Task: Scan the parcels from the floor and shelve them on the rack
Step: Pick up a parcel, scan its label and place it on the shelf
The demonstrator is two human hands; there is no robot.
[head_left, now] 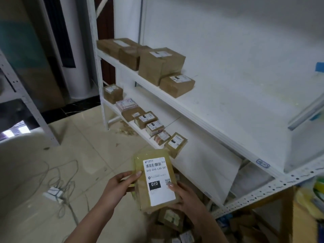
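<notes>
Both the left hand and right hand grip one parcel (thumbs on top).

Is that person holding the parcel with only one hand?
No: the left hand grips the parcel on one side and the right hand grips the other, with the label facing up.

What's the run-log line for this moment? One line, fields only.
stage: parcel held, not shelved | left hand: grips parcel | right hand: grips parcel | label: up, reads 010 | rack: boxes on two shelves
</notes>
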